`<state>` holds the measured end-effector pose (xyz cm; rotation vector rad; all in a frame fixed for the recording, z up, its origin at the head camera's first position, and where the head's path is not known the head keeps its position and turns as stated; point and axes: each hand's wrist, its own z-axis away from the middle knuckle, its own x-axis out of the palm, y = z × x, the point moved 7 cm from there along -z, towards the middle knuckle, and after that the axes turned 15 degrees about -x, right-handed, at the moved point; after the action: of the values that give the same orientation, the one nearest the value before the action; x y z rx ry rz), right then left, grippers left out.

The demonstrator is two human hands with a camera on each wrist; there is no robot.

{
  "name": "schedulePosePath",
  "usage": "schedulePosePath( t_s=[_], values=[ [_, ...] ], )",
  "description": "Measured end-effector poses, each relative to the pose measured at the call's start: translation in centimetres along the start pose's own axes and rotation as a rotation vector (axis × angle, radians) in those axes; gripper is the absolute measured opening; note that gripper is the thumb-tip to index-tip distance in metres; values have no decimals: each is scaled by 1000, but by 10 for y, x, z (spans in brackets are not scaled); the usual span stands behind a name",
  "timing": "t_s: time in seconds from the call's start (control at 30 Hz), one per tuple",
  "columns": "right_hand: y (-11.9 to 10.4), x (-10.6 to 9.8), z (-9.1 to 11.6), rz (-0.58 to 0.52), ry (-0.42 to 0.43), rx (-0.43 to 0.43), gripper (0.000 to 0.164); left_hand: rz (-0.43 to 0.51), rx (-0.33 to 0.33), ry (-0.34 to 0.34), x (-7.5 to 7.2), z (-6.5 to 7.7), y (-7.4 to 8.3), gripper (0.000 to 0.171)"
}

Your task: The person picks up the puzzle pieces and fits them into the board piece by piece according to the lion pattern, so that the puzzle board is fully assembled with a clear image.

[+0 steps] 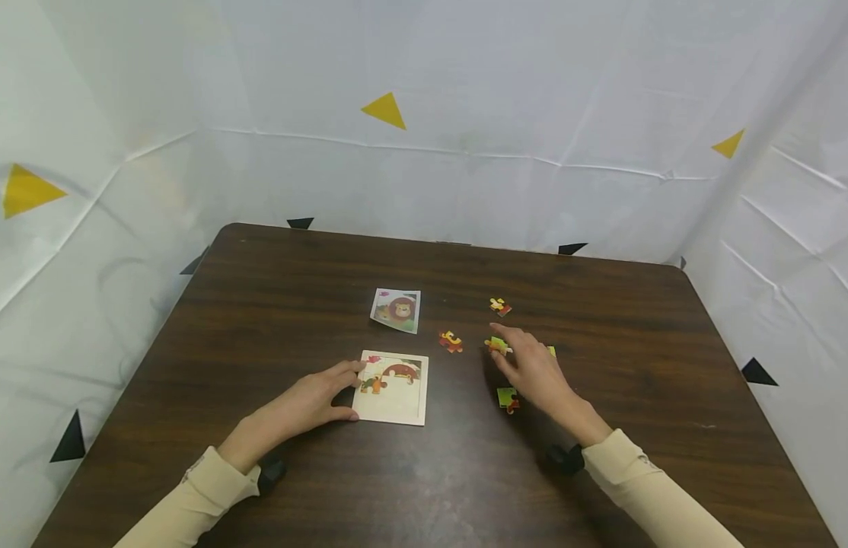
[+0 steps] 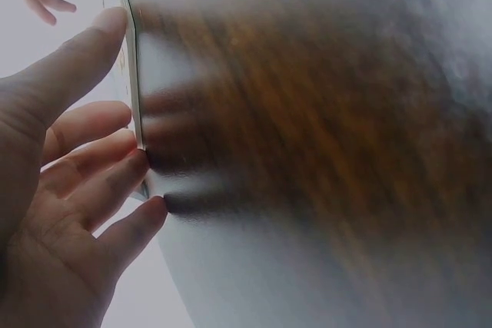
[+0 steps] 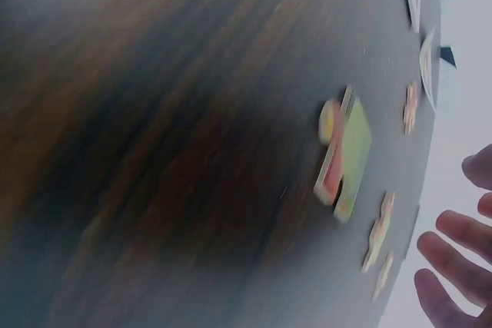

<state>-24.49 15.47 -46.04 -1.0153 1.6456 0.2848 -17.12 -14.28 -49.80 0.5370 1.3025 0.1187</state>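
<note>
Square, cream-coloured puzzle board (image 1: 393, 407) lies flat on the dark brown wood-grain table (image 1: 280, 304). Left hand (image 1: 323, 392): thumb and fingertips, spread apart, touch the board's left edge without clamping. Right hand (image 1: 539, 374): raised right of the board, thumb and forefinger apart over a small green-and-yellow jigsaw piece (image 1: 496, 344), arm angled inward.

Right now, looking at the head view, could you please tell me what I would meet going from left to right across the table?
Left hand → partly filled puzzle board → red-and-yellow puzzle piece → right hand.
</note>
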Motion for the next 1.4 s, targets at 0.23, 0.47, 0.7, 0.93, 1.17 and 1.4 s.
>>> schedulePosePath(
  t_s=[0.23,0.47,0.7,0.93,1.17,1.4],
  values=[
    [-11,14,-22,-30,-51,-45,53,-2,55,23,-1,2,5,48],
    [-17,27,-46,-152,-225,-179,54,-5,39,14,3,1,3,45],
    [-14,37,-56,-150,-345,-228,59,-6,57,14,1,2,7,50],
    [-13,40,-55,-129,-309,-254,53,-8,48,15,-1,1,7,50],
    [-13,44,-53,-86,-278,-262,47,-9,30,2,-1,1,5,49],
    [-16,45,-51,-63,-243,-281,39,-18,36,24,-2,2,3,47]
  ],
)
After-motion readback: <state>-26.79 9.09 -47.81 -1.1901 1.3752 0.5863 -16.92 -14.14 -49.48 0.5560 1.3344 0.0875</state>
